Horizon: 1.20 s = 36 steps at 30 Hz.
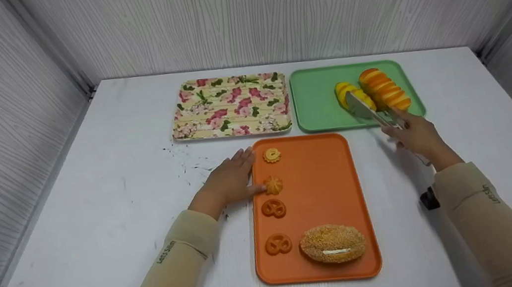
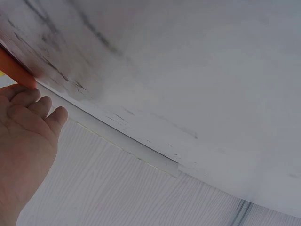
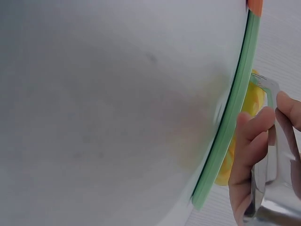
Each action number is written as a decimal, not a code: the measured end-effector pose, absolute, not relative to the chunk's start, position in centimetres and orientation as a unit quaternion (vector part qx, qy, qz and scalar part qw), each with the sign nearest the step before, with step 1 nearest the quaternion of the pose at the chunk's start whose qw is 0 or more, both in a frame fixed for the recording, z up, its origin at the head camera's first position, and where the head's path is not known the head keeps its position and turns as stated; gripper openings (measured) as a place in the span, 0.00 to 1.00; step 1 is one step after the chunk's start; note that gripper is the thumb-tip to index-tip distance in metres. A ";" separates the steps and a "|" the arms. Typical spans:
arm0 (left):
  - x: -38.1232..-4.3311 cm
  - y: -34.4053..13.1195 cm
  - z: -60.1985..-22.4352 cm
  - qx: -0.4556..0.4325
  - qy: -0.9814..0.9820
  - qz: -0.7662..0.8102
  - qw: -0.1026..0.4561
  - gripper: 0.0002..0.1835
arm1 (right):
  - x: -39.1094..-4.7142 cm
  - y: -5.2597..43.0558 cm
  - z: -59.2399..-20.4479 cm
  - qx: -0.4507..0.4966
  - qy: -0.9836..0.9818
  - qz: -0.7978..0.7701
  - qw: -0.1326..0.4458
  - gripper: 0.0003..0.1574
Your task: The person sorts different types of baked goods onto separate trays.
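My right hand grips metal tongs over the green tray. A flat blade of the tongs lies against a small yellow bread roll; whether the roll is pinched I cannot tell. Beside it rests a longer orange-brown striped loaf. In the right wrist view, fingers wrap the tongs' steel handle. My left hand rests at the left edge of the orange tray, fingers extended, its thumb by a flower-shaped cookie. The left wrist view shows its fingertips at the rim.
On the orange tray lie a round cookie, two pretzel-shaped cookies and a seeded bun. A floral tray stands back left. A small black object lies near the right sleeve. Wood-grain panels enclose the white table.
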<state>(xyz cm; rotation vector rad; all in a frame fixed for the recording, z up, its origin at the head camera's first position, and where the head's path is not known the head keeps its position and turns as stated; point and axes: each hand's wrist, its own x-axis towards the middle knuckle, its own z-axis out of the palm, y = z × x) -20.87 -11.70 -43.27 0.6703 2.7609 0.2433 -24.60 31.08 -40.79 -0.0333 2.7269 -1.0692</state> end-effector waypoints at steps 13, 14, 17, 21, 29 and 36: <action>-20.8 -11.8 -43.3 0.229 0.958 0.083 0.149 0.49 | -24.3 31.4 -40.8 0.001 0.920 -0.378 0.105 0.58; -20.7 -11.8 -43.4 0.229 0.958 0.084 0.148 0.49 | -24.3 31.5 -40.8 0.001 0.920 -0.377 0.104 0.57; -20.7 -11.9 -43.5 0.228 0.959 0.084 0.145 0.49 | -24.2 31.6 -40.8 0.002 0.920 -0.378 0.099 0.57; -20.7 -11.9 -43.6 0.221 0.961 0.089 0.143 0.49 | -24.1 31.8 -40.7 0.001 0.919 -0.383 0.091 0.57; -20.8 -11.9 -43.4 0.228 0.959 0.091 0.144 0.49 | -23.5 31.8 -40.2 -0.009 0.914 -0.398 0.074 0.55; -20.9 -11.8 -43.4 0.229 0.959 0.093 0.139 0.50 | -22.7 31.8 -40.0 -0.038 0.905 -0.418 0.071 0.49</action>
